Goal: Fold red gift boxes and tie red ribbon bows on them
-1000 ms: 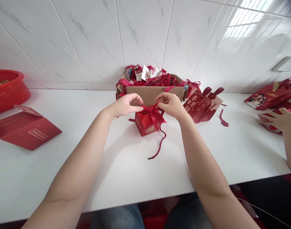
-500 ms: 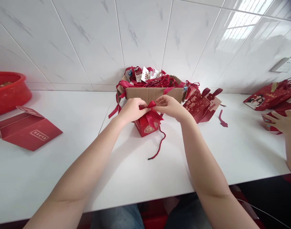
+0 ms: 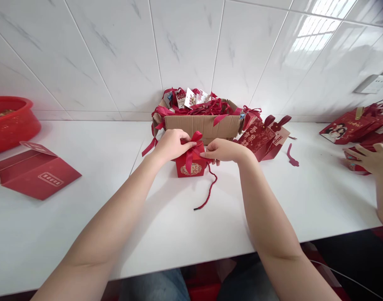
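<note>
A small red gift box (image 3: 184, 168) with a gold round pattern stands upright on the white table before me. A red ribbon bow (image 3: 196, 136) sits on its top, one tail hanging down the front. My left hand (image 3: 175, 145) pinches the bow from the left, thumb and fingertips closed at its knot. At the box's upper right edge, my right hand (image 3: 222, 150) has its thumb and curled fingers closed on the ribbon's right side; the exact grip is partly hidden. From the box's right side a dark red twisted cord (image 3: 210, 189) trails across the table.
Behind the box is a cardboard carton (image 3: 191, 124) full of red ribbons and tags. Red gift bags (image 3: 260, 136) stand right of it. An unfolded red box (image 3: 40, 173) and red basin (image 3: 15, 129) lie left. A co-worker's hand (image 3: 368, 159) touches a red box at right.
The gift box has turned so its patterned front faces me. My right hand has moved down and left to the box's upper right edge, its fingers now curled. My left hand stays at the bow.
</note>
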